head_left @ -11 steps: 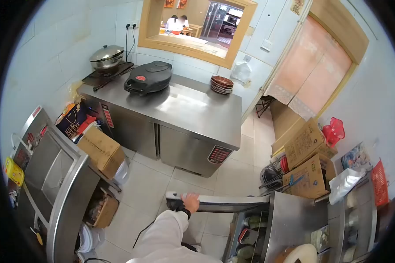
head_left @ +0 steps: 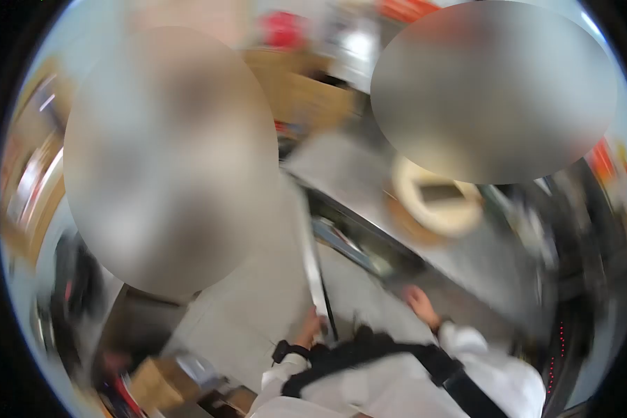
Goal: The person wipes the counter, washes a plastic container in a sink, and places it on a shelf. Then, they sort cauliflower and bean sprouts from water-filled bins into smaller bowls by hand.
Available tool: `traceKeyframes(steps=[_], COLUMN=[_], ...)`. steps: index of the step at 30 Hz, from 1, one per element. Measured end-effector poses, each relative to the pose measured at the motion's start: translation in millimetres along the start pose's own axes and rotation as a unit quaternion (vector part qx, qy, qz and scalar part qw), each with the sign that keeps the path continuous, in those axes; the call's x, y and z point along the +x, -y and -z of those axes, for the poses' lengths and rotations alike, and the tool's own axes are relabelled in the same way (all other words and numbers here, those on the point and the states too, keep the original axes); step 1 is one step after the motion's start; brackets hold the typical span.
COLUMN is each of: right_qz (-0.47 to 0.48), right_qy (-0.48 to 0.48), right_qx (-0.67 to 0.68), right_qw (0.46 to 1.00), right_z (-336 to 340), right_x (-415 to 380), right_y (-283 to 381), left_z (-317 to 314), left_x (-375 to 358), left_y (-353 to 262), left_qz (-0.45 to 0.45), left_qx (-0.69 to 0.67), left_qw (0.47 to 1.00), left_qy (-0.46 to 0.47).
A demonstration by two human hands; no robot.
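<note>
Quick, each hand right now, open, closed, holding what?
Left hand: on the end of the open door; grip too blurred to tell.
Right hand: looks loosely open, nothing visible in it.

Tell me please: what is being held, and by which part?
The left hand holds the open door by its free end; the right hand seems to hold nothing.

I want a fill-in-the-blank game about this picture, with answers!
1. The left hand grips the edge of an open ____.
2. The right sleeve is coloured ____.
3. The strap across the body is coloured ____.
4. The brown boxes are made of ____.

Missing words: door; white; black; cardboard.
</note>
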State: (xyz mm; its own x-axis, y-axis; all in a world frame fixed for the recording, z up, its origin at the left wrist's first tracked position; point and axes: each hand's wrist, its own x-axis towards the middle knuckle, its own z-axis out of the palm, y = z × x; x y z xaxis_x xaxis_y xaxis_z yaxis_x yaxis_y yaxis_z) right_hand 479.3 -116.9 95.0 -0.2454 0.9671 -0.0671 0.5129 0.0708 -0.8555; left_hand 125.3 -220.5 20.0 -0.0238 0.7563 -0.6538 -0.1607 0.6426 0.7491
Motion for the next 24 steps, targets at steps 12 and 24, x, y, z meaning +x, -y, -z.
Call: traceKeyframes(steps=[12, 24], right_qz=[-0.168, -0.146], right_qy=[-0.118, -0.381], right_qx=[0.101, -0.333], right_qw=[0.974, 0.850], right_z=[161.8, 487.9], right_x=[18.4, 190.5], right_y=[-70.5, -290.0], left_z=[24.0, -116.1], left_x=[4.1, -23.3], left_y=[-19.8, -52.6], left_qz=[0.161, 0.128], left_qx=[-0.188, -0.203], left_qw=[0.969, 0.970], left_qy=[-0.005, -0.042])
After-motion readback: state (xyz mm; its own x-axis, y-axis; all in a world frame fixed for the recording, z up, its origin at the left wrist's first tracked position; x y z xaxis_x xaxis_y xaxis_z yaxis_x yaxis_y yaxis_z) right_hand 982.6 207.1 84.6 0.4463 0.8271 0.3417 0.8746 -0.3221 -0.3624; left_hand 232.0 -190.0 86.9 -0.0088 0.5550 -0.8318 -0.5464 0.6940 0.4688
